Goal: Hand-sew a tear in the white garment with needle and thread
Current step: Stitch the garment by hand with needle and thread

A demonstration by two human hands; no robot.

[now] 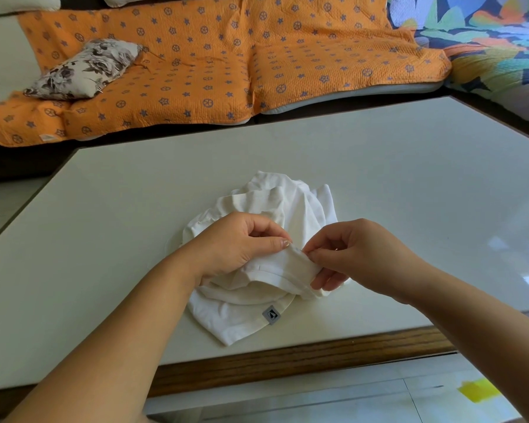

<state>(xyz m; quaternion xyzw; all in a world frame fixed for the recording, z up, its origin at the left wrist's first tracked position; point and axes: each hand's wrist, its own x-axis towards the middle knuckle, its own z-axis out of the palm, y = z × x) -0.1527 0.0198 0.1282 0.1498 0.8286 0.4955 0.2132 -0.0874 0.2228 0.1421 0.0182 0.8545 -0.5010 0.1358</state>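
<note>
Near-centre on the table (348, 166), a smooth, glossy off-white slab w/ a wood-grain front edge, lies the white garment (287, 209): soft knit cloth, crumpled in loose folds, w/ a ribbed hem and a small grey diamond label (271, 315) at its near edge. Left hand (239, 242) pinches a raised fold betw. thumb and forefinger, other fingers curled into the cloth. Right hand (358, 254) meets it at the same fold, thumb and forefinger tips pressed tight together on the fabric edge, remaining fingers curled under it. Needle and thread too fine to make out. Far side: a sofa under a puckered orange cover (196, 71) printed w/ blue stars and circles, and a plump floral pillow (83, 67) far left.
</note>
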